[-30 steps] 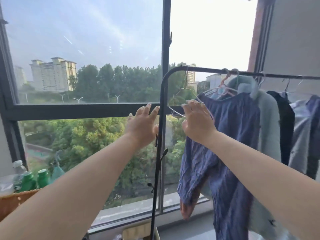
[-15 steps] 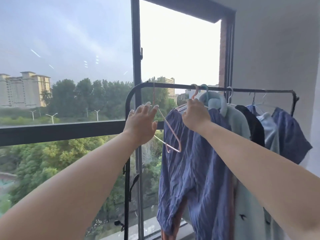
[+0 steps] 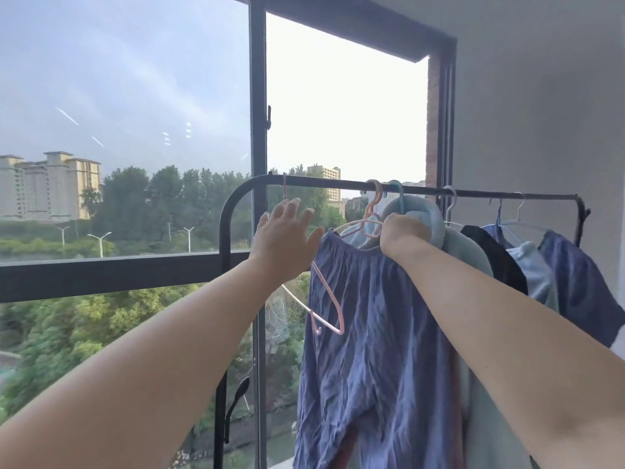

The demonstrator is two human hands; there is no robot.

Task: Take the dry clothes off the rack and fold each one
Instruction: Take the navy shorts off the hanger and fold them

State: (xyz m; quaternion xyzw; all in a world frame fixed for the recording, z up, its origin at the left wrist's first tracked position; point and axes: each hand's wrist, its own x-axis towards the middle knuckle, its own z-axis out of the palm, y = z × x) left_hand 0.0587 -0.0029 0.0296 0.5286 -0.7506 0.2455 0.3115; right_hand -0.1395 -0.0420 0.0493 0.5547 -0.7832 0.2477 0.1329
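Observation:
A black clothes rack (image 3: 473, 192) stands in front of the window with several garments on hangers. Nearest the left end hang wrinkled blue trousers (image 3: 378, 350) on a pink hanger (image 3: 370, 214). My right hand (image 3: 402, 233) is closed on the trousers' waistband just under that hanger. My left hand (image 3: 285, 236) is raised with fingers spread beside the waistband's left end, holding nothing. An empty pink hanger (image 3: 326, 299) dangles from the bar below my left hand. Further right hang a pale green fleece (image 3: 463, 252), a black garment (image 3: 493, 255), a light blue one (image 3: 531, 265) and a dark blue one (image 3: 575, 286).
The large window (image 3: 135, 130) with a black frame sits right behind the rack; its right pane is open. A grey wall (image 3: 541, 113) closes off the right side. The rack's left upright (image 3: 221, 367) runs down between my arms.
My head has tilted up and to the right, so the rack sits more central. My right hand has slid down from the hanger hook to the trousers' waistband. My left hand has moved nearer the waistband.

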